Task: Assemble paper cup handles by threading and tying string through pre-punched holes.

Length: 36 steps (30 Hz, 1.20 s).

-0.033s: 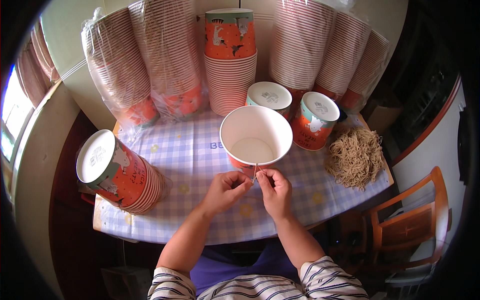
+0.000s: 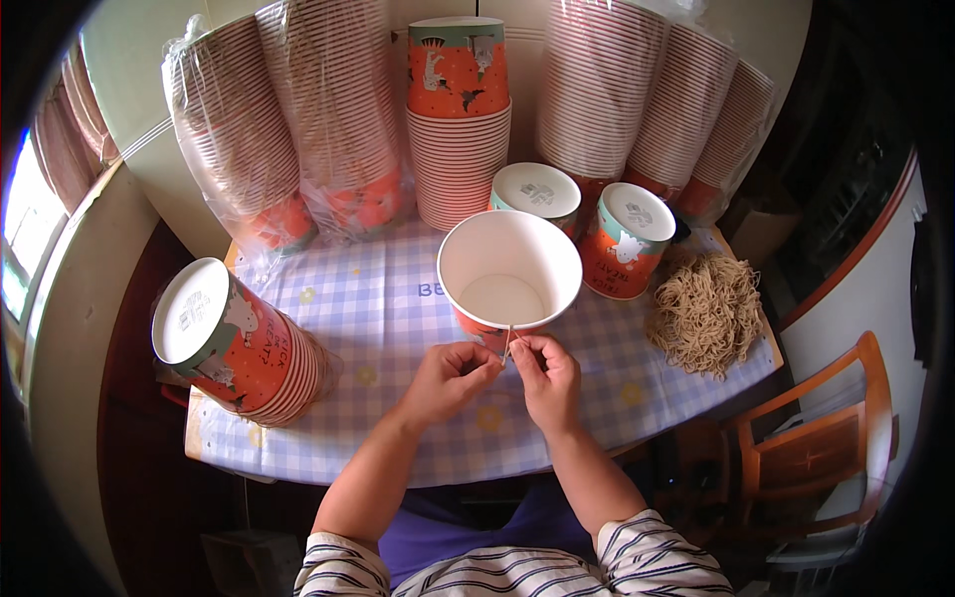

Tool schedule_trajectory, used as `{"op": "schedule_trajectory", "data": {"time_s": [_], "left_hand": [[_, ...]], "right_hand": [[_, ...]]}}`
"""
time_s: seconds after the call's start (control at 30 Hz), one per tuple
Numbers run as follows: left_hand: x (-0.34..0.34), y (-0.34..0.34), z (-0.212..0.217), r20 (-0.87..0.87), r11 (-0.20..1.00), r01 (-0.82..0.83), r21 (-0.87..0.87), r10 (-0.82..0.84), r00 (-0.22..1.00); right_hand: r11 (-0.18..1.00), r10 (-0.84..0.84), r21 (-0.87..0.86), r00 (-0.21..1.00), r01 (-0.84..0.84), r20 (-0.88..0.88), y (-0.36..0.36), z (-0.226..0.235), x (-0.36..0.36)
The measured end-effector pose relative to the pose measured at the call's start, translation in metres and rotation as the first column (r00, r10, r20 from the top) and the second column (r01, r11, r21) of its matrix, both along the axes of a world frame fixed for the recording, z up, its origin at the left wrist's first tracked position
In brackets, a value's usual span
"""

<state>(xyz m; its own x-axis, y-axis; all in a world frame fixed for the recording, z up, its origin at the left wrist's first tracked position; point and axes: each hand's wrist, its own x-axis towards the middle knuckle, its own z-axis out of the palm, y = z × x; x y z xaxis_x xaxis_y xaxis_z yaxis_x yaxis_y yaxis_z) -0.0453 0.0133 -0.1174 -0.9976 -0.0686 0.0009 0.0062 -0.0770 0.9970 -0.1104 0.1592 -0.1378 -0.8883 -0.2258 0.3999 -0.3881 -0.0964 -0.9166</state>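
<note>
A white-lined paper bucket stands upright, mouth up, in the middle of the table, orange print on its outside. At its near rim a thin beige string runs down from the wall to my fingertips. My left hand pinches the string between thumb and forefinger. Just beside it, my right hand pinches the string too, close against the bucket's front. The fingertips of both hands nearly meet. Whether the string is knotted is too small to make out. A heap of similar beige strings lies to the right.
Upside-down buckets stand behind: one, another, and a tall nested stack. Plastic-wrapped stacks rise at back left and back right. Another stack leans at left. A checked cloth covers the table; a wooden chair is at right.
</note>
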Motion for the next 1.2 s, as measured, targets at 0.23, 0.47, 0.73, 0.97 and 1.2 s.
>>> {"op": "schedule_trajectory", "data": {"time_s": [0.23, 0.47, 0.73, 0.97, 1.2], "left_hand": [[-0.002, -0.014, 0.001, 0.214, 0.994, 0.083, -0.067, -0.067, 0.975], [-0.005, -0.015, -0.002, 0.243, 0.985, 0.075, -0.153, -0.036, 0.969], [-0.006, -0.014, -0.007, 0.218, 0.991, 0.089, -0.096, -0.067, 0.974], [-0.007, -0.013, -0.010, 0.197, 0.988, 0.095, -0.118, -0.071, 0.978], [-0.005, -0.014, -0.007, 0.232, 0.947, 0.183, -0.263, -0.123, 0.965]], "right_hand": [[0.974, 0.222, -0.010, 0.947, -0.226, 0.232, 0.007, -0.001, -0.002], [0.956, 0.222, 0.164, 0.965, -0.244, 0.139, 0.007, 0.004, 0.000], [0.967, 0.165, 0.182, 0.983, -0.178, 0.084, 0.006, 0.005, 0.000], [0.962, 0.160, 0.207, 0.981, -0.181, 0.112, 0.005, 0.002, 0.001], [0.984, 0.177, -0.067, 0.960, -0.166, 0.219, -0.002, -0.002, 0.006]]}}
